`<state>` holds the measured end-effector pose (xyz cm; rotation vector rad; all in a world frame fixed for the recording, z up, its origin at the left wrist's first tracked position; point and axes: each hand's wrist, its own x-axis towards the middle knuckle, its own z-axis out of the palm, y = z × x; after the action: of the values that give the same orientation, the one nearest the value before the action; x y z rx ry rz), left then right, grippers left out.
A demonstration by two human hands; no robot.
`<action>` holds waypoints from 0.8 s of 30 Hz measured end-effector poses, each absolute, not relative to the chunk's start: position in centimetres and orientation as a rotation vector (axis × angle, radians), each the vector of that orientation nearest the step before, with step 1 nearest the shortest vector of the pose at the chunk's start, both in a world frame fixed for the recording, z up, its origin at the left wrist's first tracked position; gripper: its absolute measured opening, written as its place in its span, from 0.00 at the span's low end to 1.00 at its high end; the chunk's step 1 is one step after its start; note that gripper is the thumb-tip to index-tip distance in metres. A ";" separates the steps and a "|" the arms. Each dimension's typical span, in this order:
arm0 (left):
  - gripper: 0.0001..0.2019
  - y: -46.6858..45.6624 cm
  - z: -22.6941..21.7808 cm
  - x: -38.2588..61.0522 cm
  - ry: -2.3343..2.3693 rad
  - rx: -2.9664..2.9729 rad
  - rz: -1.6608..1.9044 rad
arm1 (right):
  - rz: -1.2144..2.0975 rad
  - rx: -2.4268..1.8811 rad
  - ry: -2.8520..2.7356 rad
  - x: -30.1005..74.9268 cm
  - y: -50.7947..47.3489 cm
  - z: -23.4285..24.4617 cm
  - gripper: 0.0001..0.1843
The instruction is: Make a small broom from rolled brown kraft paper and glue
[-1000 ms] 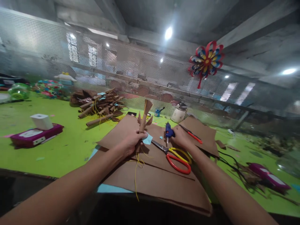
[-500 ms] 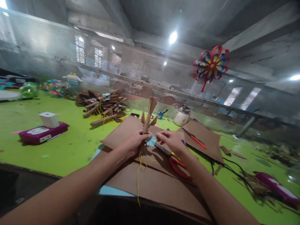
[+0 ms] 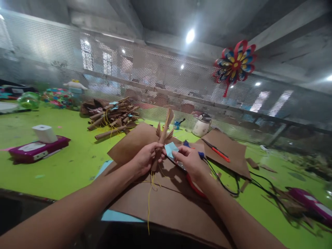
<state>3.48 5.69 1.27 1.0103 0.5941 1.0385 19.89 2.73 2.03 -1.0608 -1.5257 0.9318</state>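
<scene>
My left hand [image 3: 145,159] is closed around a rolled brown paper tube [image 3: 165,133] with pleated paper fins at its sides and a flared top. Yellow string [image 3: 148,211] hangs from its lower end over the brown paper sheets [image 3: 168,205]. Between the thumb and fingers of my right hand [image 3: 193,159] is a small light blue paper piece [image 3: 170,148], close beside the tube. Red-handled scissors [image 3: 194,187] lie under my right hand, partly hidden by it and the forearm.
Several similar paper tubes [image 3: 111,121] are piled at the back left. A purple box [image 3: 36,149] lies left. A craft knife [image 3: 216,150] rests on brown card [image 3: 233,157] at right, near black cords [image 3: 266,185]. A blue-handled tool [image 3: 200,154] and white jar [image 3: 201,127] stand beyond my right hand.
My right hand has closed on the light blue paper piece, which was beside my left fingers. My left hand keeps its hold on the tube. The view has shifted slightly.
</scene>
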 end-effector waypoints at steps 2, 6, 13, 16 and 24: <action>0.10 5.5 1.3 3.6 0.603 1.000 0.998 | 0.855 -1.030 -1.520 19.8 2.9 1.9 0.12; 0.13 4.7 1.7 3.9 0.592 0.999 0.928 | 0.728 -0.986 -1.446 19.6 3.5 2.1 0.12; 0.17 3.8 2.1 4.2 0.503 1.111 0.897 | 0.701 -0.946 -1.314 18.9 3.5 2.6 0.14; 0.20 3.5 2.3 4.3 0.475 1.095 0.884 | 0.690 -0.950 -1.325 18.5 3.1 2.7 0.14; 0.28 3.5 2.6 4.1 0.504 1.058 0.886 | 0.577 -0.975 -1.307 19.1 3.1 2.8 0.15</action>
<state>4.14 3.50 2.63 1.0577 0.5037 0.8860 19.07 3.07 2.80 -0.9751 -1.3070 0.5772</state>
